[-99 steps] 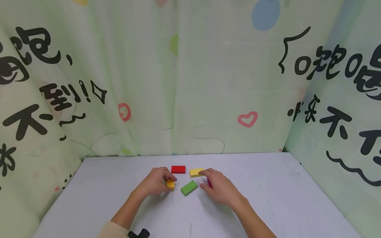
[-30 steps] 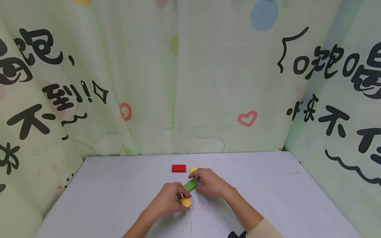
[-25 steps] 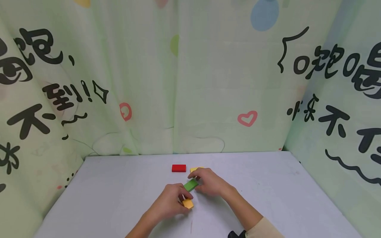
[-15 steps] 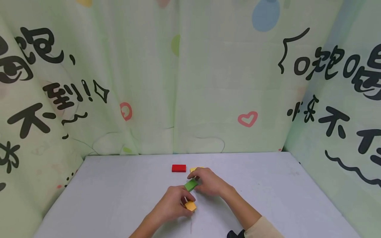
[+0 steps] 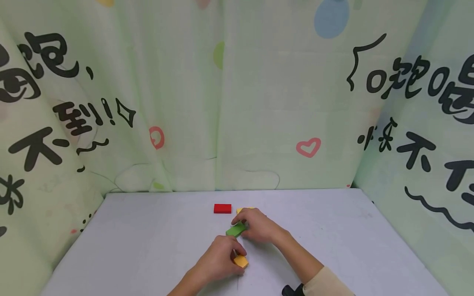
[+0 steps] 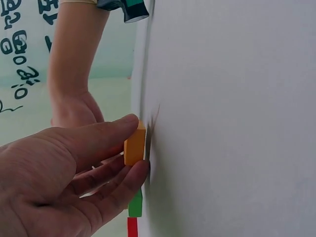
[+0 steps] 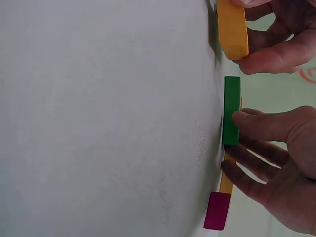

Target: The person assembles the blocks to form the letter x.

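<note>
– So what's the total, and who's got what?

– Five blocks, one of each colour. The orange block (image 5: 241, 262) is in the left hand (image 5: 223, 257), fingers (image 6: 131, 180) curled in and pinching it against the thumb. It's the one closest to the person. Can't tell if it's resting on the surface (image 5: 148, 238) or held just above it.

– Okay, and the other hand?

– Right hand (image 5: 260, 226) is pinching the green block (image 5: 235, 230), thumb on the near side, fingers on the far side. So that's two hands and two blocks held, one apiece. The green one is just beyond the left hand.

– Leaves three, yeah?

– Yep. One red block (image 5: 222, 209) lies flat toward the back, nobody touching it. One yellow block (image 5: 244, 210) is just right of that, small gap between, partly hidden by the right hand. Last is one magenta block (image 7: 217, 211). You really need the right wrist view for it, near the yellow one, on the side away from the green.

– Anything else around?

– One pale green curtain (image 5: 266, 82) behind with black lettering, and one tan sleeve (image 5: 326, 283) on the right arm.
</note>
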`<state>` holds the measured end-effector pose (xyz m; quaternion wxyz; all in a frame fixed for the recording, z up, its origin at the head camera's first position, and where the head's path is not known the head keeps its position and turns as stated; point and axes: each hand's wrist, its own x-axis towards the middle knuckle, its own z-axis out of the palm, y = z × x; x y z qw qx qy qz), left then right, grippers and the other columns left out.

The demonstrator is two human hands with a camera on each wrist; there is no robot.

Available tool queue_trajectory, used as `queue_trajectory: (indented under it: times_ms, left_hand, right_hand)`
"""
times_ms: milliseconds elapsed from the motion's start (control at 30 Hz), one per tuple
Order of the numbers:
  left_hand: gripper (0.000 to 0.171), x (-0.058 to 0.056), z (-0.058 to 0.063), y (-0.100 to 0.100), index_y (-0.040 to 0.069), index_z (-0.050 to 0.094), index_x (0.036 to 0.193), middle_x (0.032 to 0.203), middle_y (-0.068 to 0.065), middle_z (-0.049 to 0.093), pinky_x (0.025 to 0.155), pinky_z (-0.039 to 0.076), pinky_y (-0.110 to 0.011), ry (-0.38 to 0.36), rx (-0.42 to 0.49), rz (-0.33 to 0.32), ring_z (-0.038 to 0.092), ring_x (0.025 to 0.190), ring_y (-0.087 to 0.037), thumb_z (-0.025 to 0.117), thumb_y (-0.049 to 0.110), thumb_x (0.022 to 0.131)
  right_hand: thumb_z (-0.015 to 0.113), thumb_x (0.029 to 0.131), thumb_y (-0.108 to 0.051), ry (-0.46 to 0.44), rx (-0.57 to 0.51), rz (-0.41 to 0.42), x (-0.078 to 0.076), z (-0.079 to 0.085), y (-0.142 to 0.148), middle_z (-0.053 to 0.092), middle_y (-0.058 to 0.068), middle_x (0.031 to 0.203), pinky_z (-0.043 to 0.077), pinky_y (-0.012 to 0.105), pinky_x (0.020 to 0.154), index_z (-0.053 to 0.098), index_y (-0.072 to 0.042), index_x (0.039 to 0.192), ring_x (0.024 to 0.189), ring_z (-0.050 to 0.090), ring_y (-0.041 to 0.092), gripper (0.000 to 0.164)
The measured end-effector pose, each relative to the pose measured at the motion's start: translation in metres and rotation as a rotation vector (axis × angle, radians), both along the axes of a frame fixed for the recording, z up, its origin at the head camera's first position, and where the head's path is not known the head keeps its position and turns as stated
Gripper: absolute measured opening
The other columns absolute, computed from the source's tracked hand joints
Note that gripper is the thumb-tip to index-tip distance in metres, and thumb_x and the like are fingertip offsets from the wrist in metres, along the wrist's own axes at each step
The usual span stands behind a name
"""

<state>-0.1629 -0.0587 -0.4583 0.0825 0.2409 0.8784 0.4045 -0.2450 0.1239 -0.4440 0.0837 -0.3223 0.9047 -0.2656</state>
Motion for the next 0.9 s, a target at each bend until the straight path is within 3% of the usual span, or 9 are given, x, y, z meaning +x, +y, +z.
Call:
queue_trajectory:
  times_ms: [367, 900]
  left_hand:
    - [0.026, 0.0014, -0.0011, 0.0054, 0.011, 0.081, 0.090, 0.077, 0.013, 0.063, 0.065, 0.047, -0.017, 0.028, -0.065, 0.003, 0.054, 0.069, 0.000, 0.095, 0.009, 0.069]
    - [0.025, 0.0022, -0.0046, 0.0048, 0.012, 0.080, 0.090, 0.075, 0.012, 0.064, 0.064, 0.048, -0.018, -0.004, -0.034, 0.027, 0.055, 0.069, -0.001, 0.095, 0.010, 0.070]
  right_hand:
    - [0.076, 0.086, 0.005, 0.021, 0.003, 0.009, 0.0018, 0.0006, -0.0042, 0.071, 0.006, 0.113, 0.052, 0.024, 0.080, 0.078, -0.006, 0.115, 0.105, 0.063, 0.023, 0.032]
    - [0.074, 0.085, 0.007, 0.008, 0.010, 0.040, -0.0007, -0.0008, -0.0094, 0.071, 0.006, 0.113, 0.053, 0.025, 0.084, 0.079, -0.006, 0.113, 0.107, 0.063, 0.022, 0.032]
